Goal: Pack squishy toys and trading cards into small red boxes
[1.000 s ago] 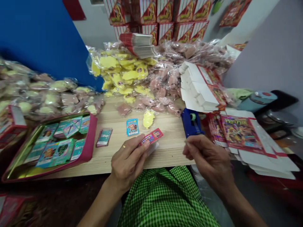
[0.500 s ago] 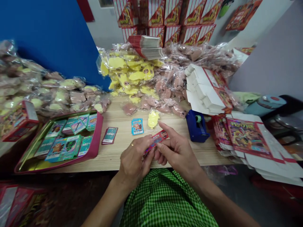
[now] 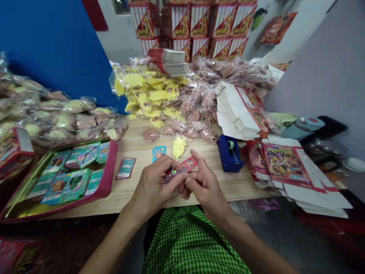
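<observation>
Both bare hands meet at lower centre of the frame, the left hand (image 3: 152,186) and right hand (image 3: 203,186) closed together, pinching a glossy red foil card (image 3: 188,164) just above the pale wooden tabletop (image 3: 242,186). At lower left, a pink-rimmed metal tray (image 3: 110,171) holds many teal cards, and flat red printed carton blanks (image 3: 285,163) lie unfolded at right, while made-up red-and-white boxes (image 3: 194,30) stand stacked at top centre.

Ahead of the left hand (image 3: 151,179) and right hand (image 3: 205,186), the wooden tabletop (image 3: 242,186) offers a passage rightward up to the blue tape dispenser (image 3: 229,154), while the small card stack (image 3: 126,168) and pink-rimmed tin tray (image 3: 110,171) obstruct leftward and bagged plush pieces (image 3: 182,121) block forward.
</observation>
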`<state>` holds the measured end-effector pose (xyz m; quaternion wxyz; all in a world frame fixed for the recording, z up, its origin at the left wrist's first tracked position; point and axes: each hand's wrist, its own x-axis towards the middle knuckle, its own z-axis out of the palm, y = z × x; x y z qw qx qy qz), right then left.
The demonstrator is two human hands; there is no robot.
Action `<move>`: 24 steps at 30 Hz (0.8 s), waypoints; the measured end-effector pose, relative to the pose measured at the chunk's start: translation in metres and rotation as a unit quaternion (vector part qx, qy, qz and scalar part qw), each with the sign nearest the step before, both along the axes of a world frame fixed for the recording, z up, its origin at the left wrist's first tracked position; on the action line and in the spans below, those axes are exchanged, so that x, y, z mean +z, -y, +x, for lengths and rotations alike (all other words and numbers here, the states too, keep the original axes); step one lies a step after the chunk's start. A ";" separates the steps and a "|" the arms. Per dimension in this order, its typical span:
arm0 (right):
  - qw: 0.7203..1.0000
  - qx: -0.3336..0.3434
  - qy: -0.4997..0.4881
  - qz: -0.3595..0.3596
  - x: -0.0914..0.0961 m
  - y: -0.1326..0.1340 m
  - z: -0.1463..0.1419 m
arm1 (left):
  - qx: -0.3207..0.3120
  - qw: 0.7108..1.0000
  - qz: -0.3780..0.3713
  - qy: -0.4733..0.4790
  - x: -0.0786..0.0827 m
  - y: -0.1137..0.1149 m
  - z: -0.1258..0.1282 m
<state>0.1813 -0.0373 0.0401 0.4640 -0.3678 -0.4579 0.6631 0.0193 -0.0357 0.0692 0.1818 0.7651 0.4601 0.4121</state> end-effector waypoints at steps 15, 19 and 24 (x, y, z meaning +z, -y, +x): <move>0.912 -0.020 0.384 0.142 -0.017 -0.026 0.045 | 0.325 0.938 -0.114 0.047 -0.056 0.048 -0.062; 0.650 -0.007 0.716 0.254 -0.013 -0.063 0.059 | 0.381 0.915 -0.125 -0.041 -0.086 0.066 -0.074; 0.547 -0.016 0.800 0.246 -0.015 -0.135 0.059 | 0.166 0.978 -0.012 -0.127 -0.080 0.057 -0.061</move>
